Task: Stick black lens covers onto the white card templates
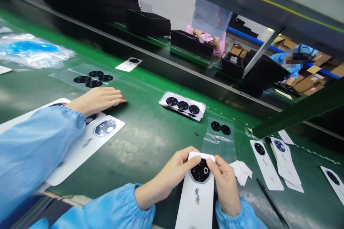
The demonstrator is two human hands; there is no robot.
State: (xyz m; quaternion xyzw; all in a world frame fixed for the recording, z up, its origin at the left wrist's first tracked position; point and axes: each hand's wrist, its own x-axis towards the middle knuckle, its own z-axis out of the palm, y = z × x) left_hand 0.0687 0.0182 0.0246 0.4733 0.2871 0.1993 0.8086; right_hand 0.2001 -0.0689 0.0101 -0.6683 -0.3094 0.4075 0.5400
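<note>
My left hand (172,175) and my right hand (225,182) both grip the top end of a white phone back cover (197,200) held lengthwise in front of me. Both thumbs press at the sides of the black octagonal camera piece (200,172) set in the cover. The fingers of both hands are curled round the cover's edges. It is held just above the green belt (145,139).
A co-worker's hand (98,100) in a blue sleeve lies flat on white covers (104,128) at left. Black camera pieces lie in a packet (182,105) and on clear films (220,128) (91,78). To the right are white covers (266,164), a folded wipe (242,171) and a black stick (271,200). Black trays (192,43) and other people are beyond.
</note>
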